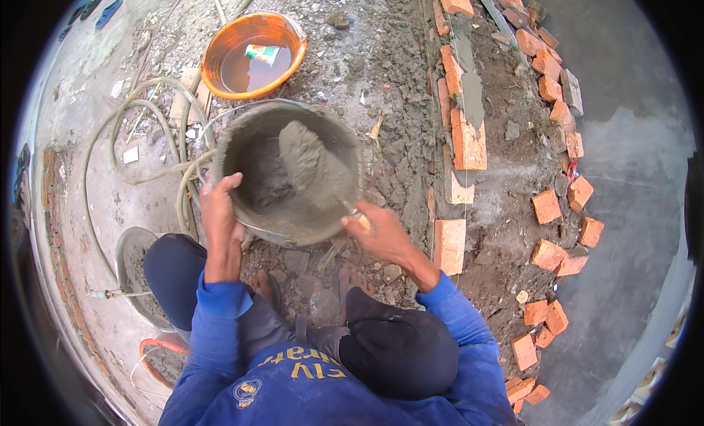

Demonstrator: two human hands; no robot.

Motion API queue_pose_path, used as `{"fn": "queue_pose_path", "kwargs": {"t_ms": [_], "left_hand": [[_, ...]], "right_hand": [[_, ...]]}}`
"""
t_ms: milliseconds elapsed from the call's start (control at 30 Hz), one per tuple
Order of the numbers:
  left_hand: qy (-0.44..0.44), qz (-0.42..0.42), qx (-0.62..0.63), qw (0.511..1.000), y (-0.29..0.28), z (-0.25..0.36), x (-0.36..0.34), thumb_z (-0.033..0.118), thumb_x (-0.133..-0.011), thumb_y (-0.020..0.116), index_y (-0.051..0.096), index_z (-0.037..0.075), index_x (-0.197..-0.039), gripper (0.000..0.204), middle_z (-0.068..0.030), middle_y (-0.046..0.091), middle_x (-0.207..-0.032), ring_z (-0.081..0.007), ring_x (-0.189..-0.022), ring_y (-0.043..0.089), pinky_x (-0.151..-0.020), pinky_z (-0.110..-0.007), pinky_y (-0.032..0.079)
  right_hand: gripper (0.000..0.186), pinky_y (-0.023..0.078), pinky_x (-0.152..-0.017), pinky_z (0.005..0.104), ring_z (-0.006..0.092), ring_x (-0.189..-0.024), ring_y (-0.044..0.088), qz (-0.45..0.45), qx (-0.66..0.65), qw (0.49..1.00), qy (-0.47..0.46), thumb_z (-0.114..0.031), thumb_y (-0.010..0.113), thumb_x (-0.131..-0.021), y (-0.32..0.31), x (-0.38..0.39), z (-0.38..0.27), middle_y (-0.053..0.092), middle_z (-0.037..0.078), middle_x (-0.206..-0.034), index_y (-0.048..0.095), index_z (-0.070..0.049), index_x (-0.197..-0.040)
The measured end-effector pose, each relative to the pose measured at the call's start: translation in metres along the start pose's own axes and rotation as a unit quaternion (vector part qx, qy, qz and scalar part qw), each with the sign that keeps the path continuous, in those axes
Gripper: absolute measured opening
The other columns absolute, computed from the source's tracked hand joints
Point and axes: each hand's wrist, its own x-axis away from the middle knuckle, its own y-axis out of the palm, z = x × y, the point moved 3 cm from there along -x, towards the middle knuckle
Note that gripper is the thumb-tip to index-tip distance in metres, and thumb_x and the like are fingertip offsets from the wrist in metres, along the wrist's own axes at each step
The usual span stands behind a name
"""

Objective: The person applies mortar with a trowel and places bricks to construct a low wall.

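A mortar-caked bucket [238, 147] is in front of my knees, its mouth facing up toward me. My left hand [222, 224] is closed on the bucket's left rim, the thumb over the edge. In my right hand [383, 237], closed round its light wooden handle, is a trowel [336, 182]. The trowel's blade reaches inside the bucket and carries a heap of wet grey mortar [301, 148]. More mortar sticks to the bucket's bottom and sides.
Beyond the bucket, an orange basin [290, 75] holds murky water and a floating cup [262, 54]. A hose [117, 125] coils at left. To the right runs a low brick row [468, 143] along a string, with loose bricks [546, 206] farther right. A grey basin [132, 253] stands by my left knee.
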Motion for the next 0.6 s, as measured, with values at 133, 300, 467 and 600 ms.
{"fn": "queue_pose_path", "kwargs": {"t_ms": [133, 300, 467, 600], "left_hand": [[0.024, 0.069, -0.022, 0.997, 0.004, 0.022, 0.007, -0.003, -0.083, 0.068, 0.057, 0.001, -0.138, 0.056, -0.0078, 0.065, -0.111, -0.0210, -0.102, 0.064, -0.091, -0.037, 0.055], [-0.001, 0.053, -0.037, 0.998, 0.020, 0.014, 0.012, -0.003, -0.083, 0.068, 0.057, 0.001, -0.138, 0.056, -0.0070, 0.065, -0.109, -0.0206, -0.101, 0.064, -0.091, -0.036, 0.054], [0.016, 0.066, -0.035, 0.997, 0.008, 0.019, 0.013, 0.009, -0.084, 0.069, 0.056, 0.000, -0.142, 0.060, -0.0106, 0.063, -0.121, -0.0205, -0.108, 0.060, -0.093, -0.034, 0.050], [0.055, 0.132, -0.157, 0.977, 0.004, -0.001, 0.003, 0.018, -0.084, 0.070, 0.053, -0.001, -0.147, 0.067, -0.0145, 0.063, -0.127, -0.0185, -0.095, 0.063, -0.076, -0.031, 0.053]], "right_hand": [[0.038, 0.051, -0.055, 0.0331, 0.0153, -0.059, 0.062, -0.036, -0.134, 0.989, 0.043, -0.041, 0.061, -0.105, -0.049, -0.001, -0.012, 0.063, 0.006, -0.072, 0.066, -0.004, -0.099], [0.040, 0.046, -0.043, 0.0226, 0.0084, -0.049, 0.054, 0.083, -0.494, 0.860, 0.101, -0.042, 0.050, -0.111, -0.109, -0.025, 0.058, 0.058, -0.001, -0.067, 0.063, -0.007, -0.095], [0.044, 0.046, -0.043, 0.0239, 0.0086, -0.049, 0.052, 0.198, -0.353, 0.888, 0.217, -0.046, 0.042, -0.113, -0.041, 0.090, 0.080, 0.055, 0.000, -0.068, 0.061, -0.008, -0.103], [0.040, 0.051, -0.049, 0.0272, 0.0114, -0.056, 0.062, 0.232, -0.256, 0.921, 0.182, -0.042, 0.049, -0.110, -0.027, 0.081, 0.088, 0.059, 0.004, -0.073, 0.060, -0.004, -0.105]]}}
